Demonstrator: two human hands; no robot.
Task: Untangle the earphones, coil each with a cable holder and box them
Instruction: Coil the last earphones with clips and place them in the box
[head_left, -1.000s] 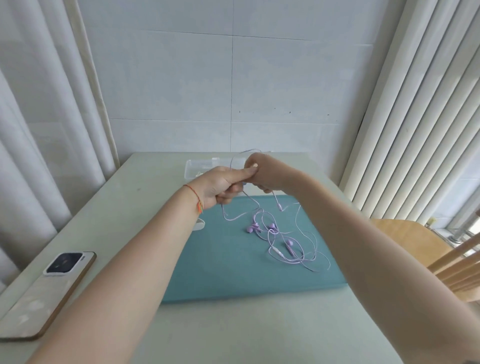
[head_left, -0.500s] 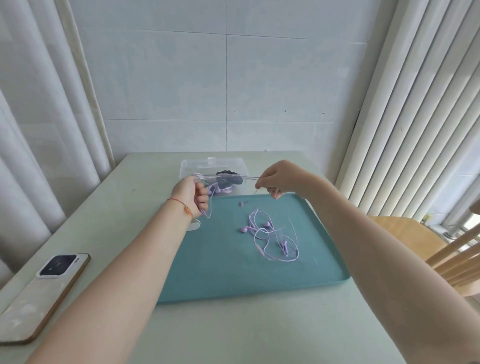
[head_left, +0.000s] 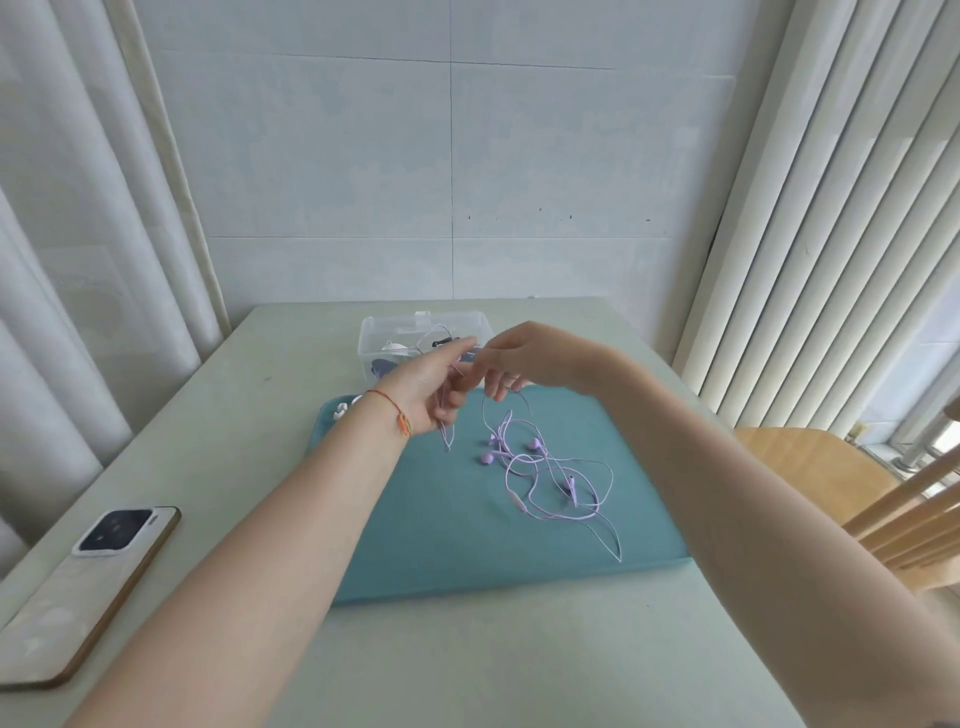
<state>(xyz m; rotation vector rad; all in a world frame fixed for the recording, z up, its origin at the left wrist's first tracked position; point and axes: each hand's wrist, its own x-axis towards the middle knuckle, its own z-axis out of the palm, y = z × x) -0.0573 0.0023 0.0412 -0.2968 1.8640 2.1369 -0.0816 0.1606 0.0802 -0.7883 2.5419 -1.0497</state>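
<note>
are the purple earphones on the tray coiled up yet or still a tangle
Still a tangle. The purple earphones lie in loose, crossing loops on the teal tray, with no cable holder around them.

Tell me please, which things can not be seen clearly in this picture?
Head view only:
- Clear box contents: partly hidden by the left hand and right hand; too small to identify.
- Exact grip on the purple earphone cable: the fingers overlap and blur.
- White cable holders: partly hidden behind the left wrist.
- Phone: near end cut off by the left edge.
</note>
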